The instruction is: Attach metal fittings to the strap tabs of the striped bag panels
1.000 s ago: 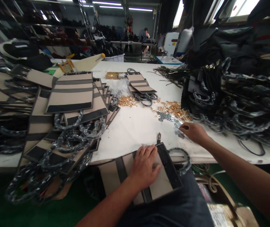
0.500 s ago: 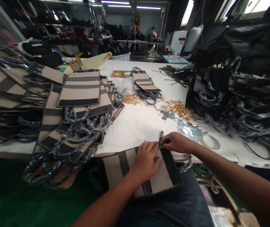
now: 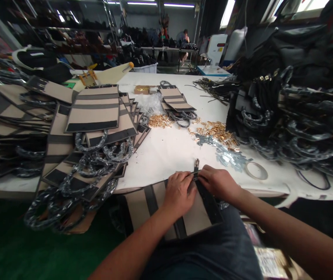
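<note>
Left hand (image 3: 180, 191) was laid flat on the bag panel (image 3: 197, 217), fingers together and pressed on its top edge; nothing was clamped in that grip. Right hand (image 3: 218, 182) was set just beside it, fingertips pinched on the black trim at the same edge, right under the metal tab (image 3: 196, 165). Whether the tab itself was pinched could not be told. Both hands were nearly touching at the tab.

The panel, tan with black stripes, was lying across the lap and over the near edge of the desk (image 3: 169, 155), tab end pointing far. A wrapped handle (image 3: 223, 205) was seen poking out at the panel's right side, under the right wrist.

Gold fittings (image 3: 217, 130) were scattered far-right of the hands, with a second small heap (image 3: 159, 121) further left. Clear plastic scraps (image 3: 229, 157) were lying between the fittings and the right hand. A tape roll (image 3: 255, 170) was lying flat on the desk, right of the hands.

A stack of finished panels (image 3: 96, 112) with wrapped handles was piled at the left, some hanging over the near edge. A smaller stack (image 3: 175, 99) was sitting far centre. Black handles and straps (image 3: 300, 116) were heaped at the right. A person (image 3: 185, 37) was seated at a far table.
</note>
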`<action>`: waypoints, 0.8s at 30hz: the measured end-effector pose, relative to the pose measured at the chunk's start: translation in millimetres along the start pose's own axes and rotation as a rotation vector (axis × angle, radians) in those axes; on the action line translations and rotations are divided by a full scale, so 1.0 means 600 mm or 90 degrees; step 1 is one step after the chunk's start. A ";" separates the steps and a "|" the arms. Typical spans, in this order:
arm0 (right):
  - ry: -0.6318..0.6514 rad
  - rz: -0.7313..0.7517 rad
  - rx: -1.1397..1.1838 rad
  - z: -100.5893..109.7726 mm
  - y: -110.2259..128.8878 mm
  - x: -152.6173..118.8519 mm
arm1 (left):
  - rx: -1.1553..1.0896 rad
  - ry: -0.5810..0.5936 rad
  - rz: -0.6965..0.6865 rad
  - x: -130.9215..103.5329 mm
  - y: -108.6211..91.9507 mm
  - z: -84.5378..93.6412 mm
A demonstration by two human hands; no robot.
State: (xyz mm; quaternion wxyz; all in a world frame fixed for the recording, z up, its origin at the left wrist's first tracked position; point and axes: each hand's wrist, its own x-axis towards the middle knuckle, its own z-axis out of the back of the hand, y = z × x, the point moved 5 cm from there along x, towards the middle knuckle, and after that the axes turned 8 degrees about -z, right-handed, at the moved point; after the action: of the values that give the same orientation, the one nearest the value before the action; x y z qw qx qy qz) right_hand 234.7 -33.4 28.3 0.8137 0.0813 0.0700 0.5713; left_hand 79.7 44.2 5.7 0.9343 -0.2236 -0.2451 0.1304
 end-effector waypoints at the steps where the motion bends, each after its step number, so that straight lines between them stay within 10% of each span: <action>1: -0.010 0.013 -0.028 0.000 0.002 -0.004 | 0.005 -0.006 0.010 0.003 0.002 0.001; 16: -0.008 0.031 0.033 0.012 -0.009 -0.012 | 0.026 0.046 0.038 0.052 0.004 -0.006; 24: 0.027 -0.058 0.205 -0.022 -0.028 -0.102 | 0.000 0.033 -0.005 0.051 0.013 -0.021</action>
State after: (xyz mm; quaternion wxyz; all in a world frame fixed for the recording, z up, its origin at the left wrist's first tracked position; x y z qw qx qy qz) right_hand 226.7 -96.0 13.4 0.8134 0.1951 0.1814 0.5170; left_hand 111.0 57.3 4.5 0.9409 -0.2257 -0.2217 0.1210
